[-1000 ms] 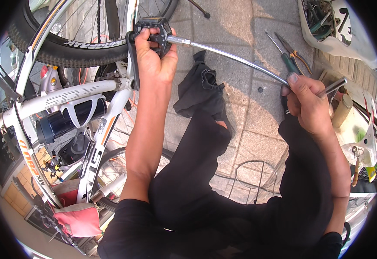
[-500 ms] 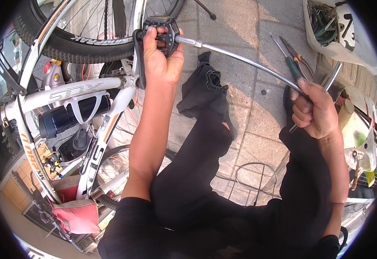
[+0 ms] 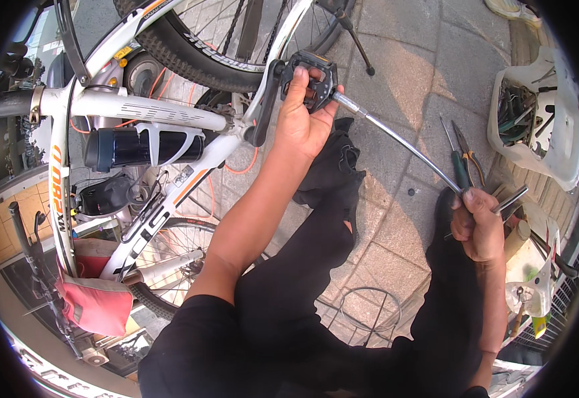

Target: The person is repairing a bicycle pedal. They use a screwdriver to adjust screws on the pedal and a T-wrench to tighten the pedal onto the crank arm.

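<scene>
At the upper middle, my left hand is closed around a black bicycle pedal, its thumb over the body. The pedal sits on the end of a black crank arm. A long silver T-handle socket wrench reaches from the pedal's outer end down to the right. My right hand grips its crossbar, with one end of the bar jutting out to the right. Whether the socket is seated on the pedal cannot be made out. Beside that hand lie a green-handled screwdriver and orange-and-black pliers.
The white bicycle frame fills the left, with a dark bottle and knobby tyre. A kickstand points down. A white tool container stands at right. A red bag hangs lower left. Someone's shoe shows top right.
The view has shifted and tilted, so the bicycle sits further right and the tools lower. The wrench's crossbar lies at a flatter angle. Both hands keep their holds.
</scene>
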Action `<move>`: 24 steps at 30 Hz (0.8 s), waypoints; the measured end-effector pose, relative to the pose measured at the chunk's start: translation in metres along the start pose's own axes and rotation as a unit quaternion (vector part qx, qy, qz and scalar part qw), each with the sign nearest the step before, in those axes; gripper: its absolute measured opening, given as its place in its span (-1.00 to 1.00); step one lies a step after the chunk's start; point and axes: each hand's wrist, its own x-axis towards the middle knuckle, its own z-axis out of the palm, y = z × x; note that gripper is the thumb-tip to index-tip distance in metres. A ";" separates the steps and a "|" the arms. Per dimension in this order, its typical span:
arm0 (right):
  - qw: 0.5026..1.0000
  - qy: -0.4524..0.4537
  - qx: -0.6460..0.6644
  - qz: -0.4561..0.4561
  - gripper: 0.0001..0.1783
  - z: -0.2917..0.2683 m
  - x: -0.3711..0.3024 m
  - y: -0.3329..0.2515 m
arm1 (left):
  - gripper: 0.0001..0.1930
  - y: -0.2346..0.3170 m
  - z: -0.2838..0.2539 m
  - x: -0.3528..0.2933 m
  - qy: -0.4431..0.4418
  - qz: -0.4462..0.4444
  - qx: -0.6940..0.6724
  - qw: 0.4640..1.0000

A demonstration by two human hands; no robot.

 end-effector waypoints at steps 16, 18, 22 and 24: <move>0.998 0.001 -0.029 -0.049 -0.61 -0.011 -0.001 0.010 | -0.81 0.004 -0.016 -0.005 -0.022 -0.013 0.009 1.000; 0.998 0.007 -0.029 -0.048 -0.63 -0.013 0.000 0.010 | -0.79 0.002 -0.019 -0.010 -0.020 -0.015 0.018 1.000; 0.999 0.021 -0.013 -0.041 -0.66 -0.016 0.004 0.012 | -0.78 0.003 -0.018 -0.014 -0.018 -0.047 0.019 0.999; 0.999 0.027 -0.015 -0.036 -0.67 -0.017 0.006 0.014 | -0.78 0.004 -0.018 -0.014 -0.012 -0.041 0.022 0.999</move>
